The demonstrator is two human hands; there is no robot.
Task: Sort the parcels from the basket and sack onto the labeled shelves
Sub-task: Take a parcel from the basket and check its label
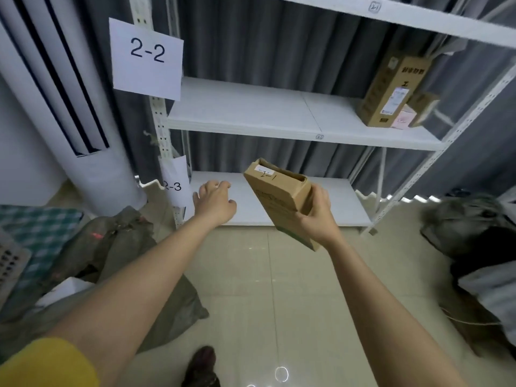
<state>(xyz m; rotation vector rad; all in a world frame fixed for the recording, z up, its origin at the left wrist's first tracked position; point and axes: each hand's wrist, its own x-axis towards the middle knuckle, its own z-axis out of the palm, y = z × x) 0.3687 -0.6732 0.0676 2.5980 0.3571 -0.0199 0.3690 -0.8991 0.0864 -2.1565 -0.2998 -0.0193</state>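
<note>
My right hand (318,216) grips a long brown cardboard parcel (275,194) with "2-1" handwritten near its top end, held tilted in front of the lowest shelf (251,216). My left hand (213,202) hovers to the parcel's left with fingers loosely apart and nothing in it. The white shelf unit carries paper labels "2-2" (147,58) and "2-3" (174,185) on its left post. A small "2-1" tag (374,7) sits on the top shelf edge. The middle shelf (251,113) holds brown boxes (391,93) at its right end. A grey-brown sack (122,247) lies on the floor at left.
A white standing air conditioner (55,101) is at left beside the shelf post. A checked cloth and a basket edge (11,263) show at far left. Dark bags (474,236) lie on the floor at right. Beige tiled floor (279,303) spreads under my arms; my shoe (202,364) is at bottom.
</note>
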